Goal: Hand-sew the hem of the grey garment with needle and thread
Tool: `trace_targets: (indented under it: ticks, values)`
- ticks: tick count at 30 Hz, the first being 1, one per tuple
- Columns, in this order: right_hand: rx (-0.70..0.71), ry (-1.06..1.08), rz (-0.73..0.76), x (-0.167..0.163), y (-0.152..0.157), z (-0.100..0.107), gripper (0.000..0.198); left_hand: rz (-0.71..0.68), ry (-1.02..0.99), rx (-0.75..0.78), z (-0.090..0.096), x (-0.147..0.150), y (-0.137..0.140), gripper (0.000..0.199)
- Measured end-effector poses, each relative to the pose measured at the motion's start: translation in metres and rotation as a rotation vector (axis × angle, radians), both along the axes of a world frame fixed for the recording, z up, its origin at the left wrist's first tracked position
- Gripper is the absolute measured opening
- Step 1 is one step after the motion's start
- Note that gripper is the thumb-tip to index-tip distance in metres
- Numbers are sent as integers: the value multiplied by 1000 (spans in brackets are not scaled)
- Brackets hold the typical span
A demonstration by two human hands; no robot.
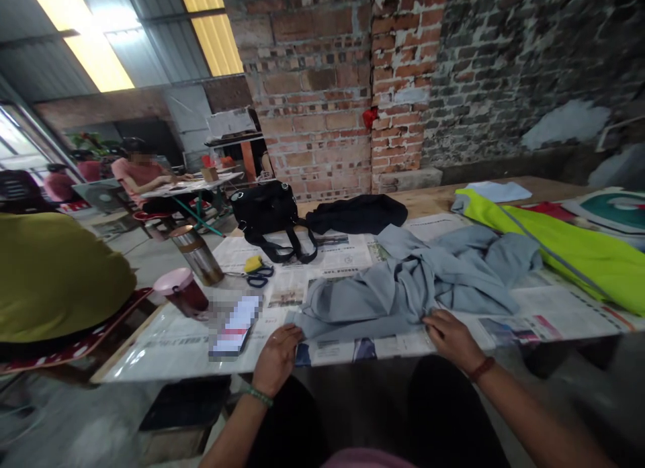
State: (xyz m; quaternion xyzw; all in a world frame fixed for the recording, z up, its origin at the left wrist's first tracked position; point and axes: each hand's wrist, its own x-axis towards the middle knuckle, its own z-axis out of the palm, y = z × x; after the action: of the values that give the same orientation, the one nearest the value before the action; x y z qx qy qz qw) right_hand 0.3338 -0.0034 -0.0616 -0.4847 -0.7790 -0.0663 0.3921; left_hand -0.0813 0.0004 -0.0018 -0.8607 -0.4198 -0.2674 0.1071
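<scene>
A crumpled grey garment (373,293) lies spread over the newspaper-covered table (166,347) in front of me. My left hand (279,355) pinches its near left corner, fingers closed on the cloth. At the near right edge of the same cloth, my right hand (448,335) is closed with its fingertips gripping the fabric. Between the two hands the near edge of the garment runs fairly straight, while the cloth behind it is heaped in folds.
Left of the cloth are a phone (236,325), scissors (259,273), a pink-lidded cup (180,292) and a steel flask (196,253). Behind lie a black bag (267,209) and dark cloth (357,213). A yellow-green garment (559,246) and an iron (612,209) are right. A person sits close left.
</scene>
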Motion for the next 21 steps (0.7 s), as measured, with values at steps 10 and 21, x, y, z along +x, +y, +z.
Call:
trace_targets:
  ticks: [10, 21]
  values:
    - [-11, 9, -7, -2, 0, 3, 24, 73, -105, 38, -7, 1, -14, 27]
    - [-28, 2, -49, -4, 0, -5, 21, 10, -143, 80, -19, -6, -14, 28]
